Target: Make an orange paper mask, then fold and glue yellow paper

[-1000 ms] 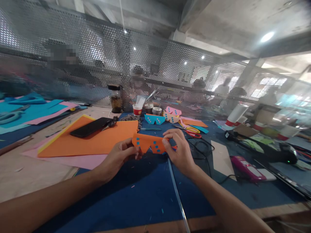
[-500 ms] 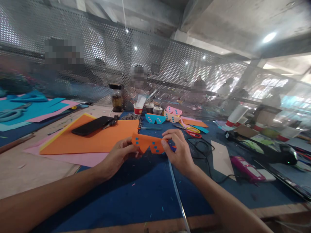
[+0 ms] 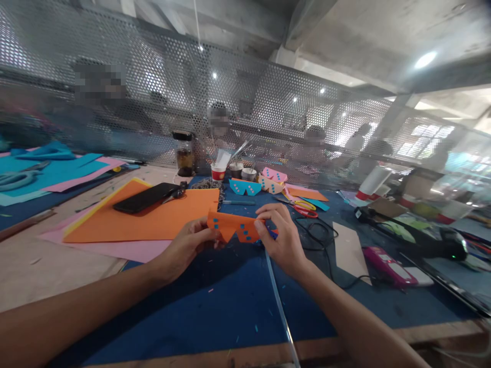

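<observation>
Farthest left of the hands, scissors with blue-grey handles (image 3: 19,180) lie on blue sheets (image 3: 72,167), pink paper showing under their edge. Nearer the left hand, just beyond its wrist, a large orange sheet (image 3: 130,227) lies on the bench (image 3: 207,317) with a black phone (image 3: 143,199) on top; small dark scissors (image 3: 177,192) sit at the phone's right end. Beyond the left hand a dark-lidded jar (image 3: 184,156) stands upright before a perforated screen (image 3: 153,117)

The left hand (image 3: 194,241) is closed in a pinch on the left end of an orange cutout (image 3: 229,223), thumb in front, other fingers curled behind. The cutout is held up between both hands, above the bench, notched along its lower edge and dotted with small blue squares. Beyond it are a pen (image 3: 238,203), a red-and-white cup (image 3: 218,174) and similar cutouts: blue (image 3: 244,188), peach (image 3: 270,186) and pink (image 3: 274,175)

The right hand (image 3: 284,237) pinches the cutout's right end between thumb and fingers. Below it a shiny strip (image 3: 279,304) runs towards the bench edge. Just beyond lie scissors with red and yellow handles (image 3: 306,209); to its right, a black cable (image 3: 325,247), a beige card (image 3: 350,248) and a magenta device (image 3: 389,266)
</observation>
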### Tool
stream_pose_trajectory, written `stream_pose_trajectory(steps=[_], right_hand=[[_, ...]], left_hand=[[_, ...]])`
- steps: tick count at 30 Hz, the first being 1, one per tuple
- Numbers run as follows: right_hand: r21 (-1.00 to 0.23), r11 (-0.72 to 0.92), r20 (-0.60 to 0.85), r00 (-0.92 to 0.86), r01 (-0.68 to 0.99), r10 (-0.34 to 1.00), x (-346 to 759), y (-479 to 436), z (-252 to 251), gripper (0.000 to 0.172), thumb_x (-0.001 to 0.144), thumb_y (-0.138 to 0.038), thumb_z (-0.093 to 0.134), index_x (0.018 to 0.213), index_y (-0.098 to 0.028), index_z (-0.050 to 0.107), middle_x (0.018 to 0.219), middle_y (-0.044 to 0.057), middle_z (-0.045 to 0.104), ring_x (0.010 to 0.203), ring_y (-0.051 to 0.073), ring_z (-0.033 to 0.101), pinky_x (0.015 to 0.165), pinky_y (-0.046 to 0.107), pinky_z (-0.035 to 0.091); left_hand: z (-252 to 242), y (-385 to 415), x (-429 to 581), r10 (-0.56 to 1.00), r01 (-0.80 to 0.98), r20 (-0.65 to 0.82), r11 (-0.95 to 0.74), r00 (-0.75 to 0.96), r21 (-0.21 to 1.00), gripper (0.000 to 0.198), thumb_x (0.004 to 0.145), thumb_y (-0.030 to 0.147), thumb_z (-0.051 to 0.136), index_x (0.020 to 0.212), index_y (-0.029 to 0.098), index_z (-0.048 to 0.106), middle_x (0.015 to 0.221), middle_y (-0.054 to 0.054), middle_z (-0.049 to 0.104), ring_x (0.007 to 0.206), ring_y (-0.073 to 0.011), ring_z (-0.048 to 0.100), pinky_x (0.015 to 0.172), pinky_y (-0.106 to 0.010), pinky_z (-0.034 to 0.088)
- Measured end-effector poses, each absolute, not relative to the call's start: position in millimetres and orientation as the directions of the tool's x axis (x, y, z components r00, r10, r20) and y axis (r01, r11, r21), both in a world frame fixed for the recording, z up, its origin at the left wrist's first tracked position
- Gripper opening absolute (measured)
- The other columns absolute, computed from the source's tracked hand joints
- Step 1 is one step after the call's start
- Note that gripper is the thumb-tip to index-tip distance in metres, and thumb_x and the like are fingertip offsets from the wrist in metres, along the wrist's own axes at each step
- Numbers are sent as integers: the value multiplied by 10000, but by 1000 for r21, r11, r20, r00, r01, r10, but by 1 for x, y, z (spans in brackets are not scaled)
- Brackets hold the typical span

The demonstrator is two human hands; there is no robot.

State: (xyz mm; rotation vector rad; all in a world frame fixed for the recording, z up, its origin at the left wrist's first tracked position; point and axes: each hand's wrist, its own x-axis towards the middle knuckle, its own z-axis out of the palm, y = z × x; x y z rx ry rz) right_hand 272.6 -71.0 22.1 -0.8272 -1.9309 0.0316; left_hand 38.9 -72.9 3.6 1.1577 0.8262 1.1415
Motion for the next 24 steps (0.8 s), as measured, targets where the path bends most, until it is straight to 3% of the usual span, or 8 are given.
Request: stream_pose_trajectory(steps=[24], right_hand=[[-432,737,777,-200,519,597,273,-65,21,79,983,-194,578,930,-230,625,1061,82,658,1044,232,618,944,430,504]], left_hand=[[-1,-69,37,948,-238,93,-18,304,971,118,748,276,784,786,170,746,738,-33,723,657,-136,603,649,-236,498]])
